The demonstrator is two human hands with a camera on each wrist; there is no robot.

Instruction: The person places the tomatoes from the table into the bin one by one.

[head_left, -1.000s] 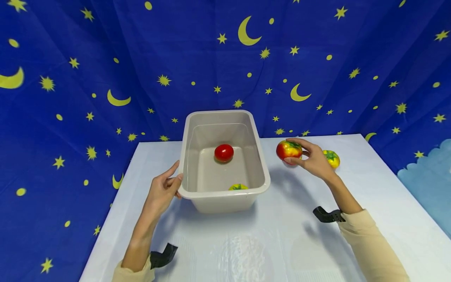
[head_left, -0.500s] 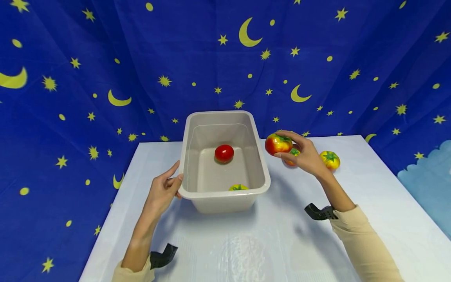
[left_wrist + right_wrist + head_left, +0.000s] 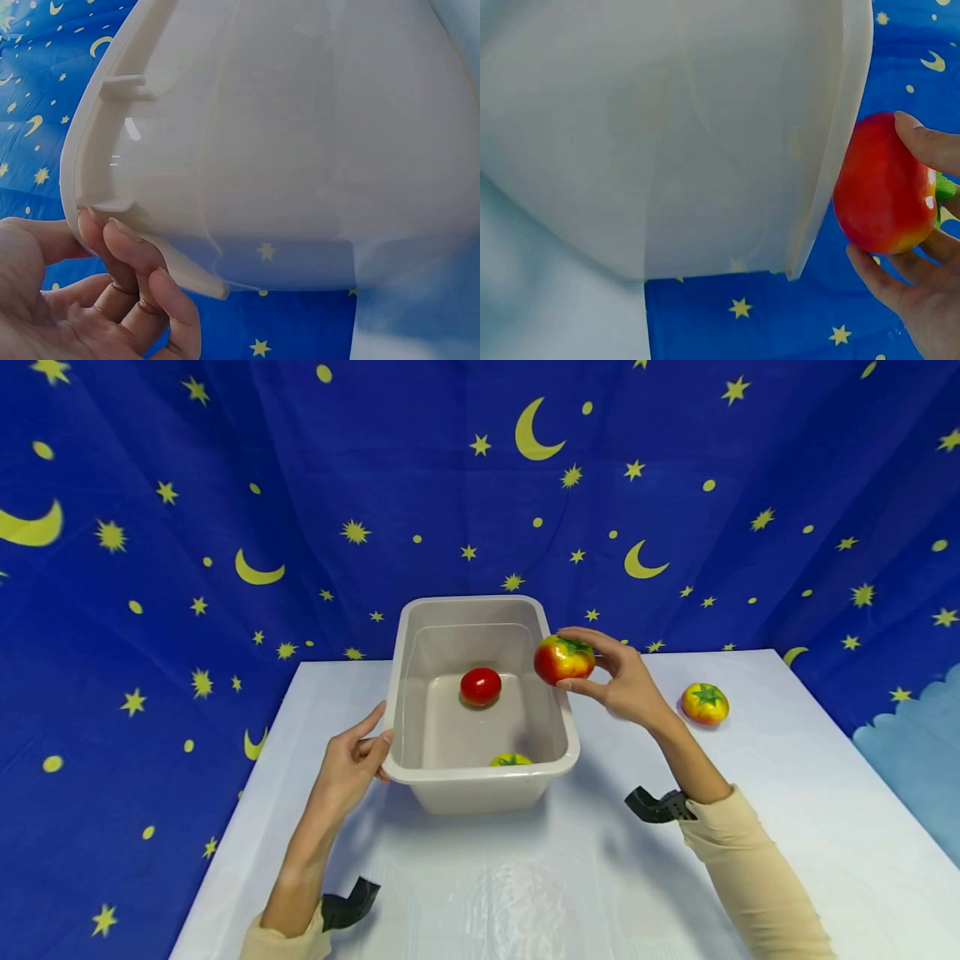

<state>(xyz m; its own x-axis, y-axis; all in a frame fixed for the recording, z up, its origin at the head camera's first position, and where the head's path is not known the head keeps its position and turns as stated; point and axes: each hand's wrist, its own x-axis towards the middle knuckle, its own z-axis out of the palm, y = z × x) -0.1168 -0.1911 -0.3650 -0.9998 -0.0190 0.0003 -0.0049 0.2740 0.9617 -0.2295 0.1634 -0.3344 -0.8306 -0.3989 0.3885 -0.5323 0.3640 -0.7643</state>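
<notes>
My right hand (image 3: 626, 685) holds a red-and-yellow toy tomato (image 3: 564, 660) with a green leafy top, between thumb and fingers. It is at the right rim of a light grey plastic bin (image 3: 472, 781), above the table. In the right wrist view the tomato (image 3: 885, 184) appears just beyond the bin's rim. My left hand (image 3: 348, 764) grips the bin's left rim, and the left wrist view shows its curled fingers (image 3: 135, 247) under the rim. On the bin's floor lies a shiny red oval fruit (image 3: 481, 687). A yellow one with a green top (image 3: 512, 760) is partly hidden by the near wall.
Another yellow-and-red toy tomato (image 3: 705, 704) sits on the white table (image 3: 637, 893), right of my right hand. A blue curtain (image 3: 420, 485) with moons and stars hangs behind the table.
My right hand has carried the toy tomato left and slightly up to the bin's right rim. A tomato seen behind that hand earlier is now hidden. The left hand stays on the rim.
</notes>
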